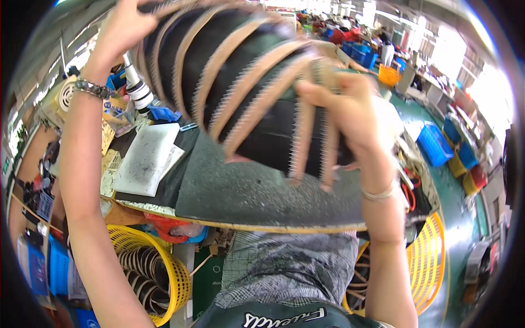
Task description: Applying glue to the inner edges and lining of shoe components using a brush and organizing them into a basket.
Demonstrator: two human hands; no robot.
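A long, curved black piece (276, 143) hangs raised over the worktable, crossed by several tan strips (302, 136) with toothed-looking edges. My left hand (127, 30) is closed at its upper left end, its fingertips partly hidden near the upper edge of the view. At the right end, my right hand (350, 104) pinches the piece among the last strips, thumb on the near side. Motion blurs that hand and the strips beside it. Under the piece lies the dark table mat (246, 199), scattered with pale specks.
A white board (143, 161) lies on the table's left, near a white cone-shaped spool (134, 76). Red-handled scissors (410, 194) sit at the right edge. A yellow basket (181, 279) with similar strips stands lower left; another yellow basket (435, 257) stands lower right.
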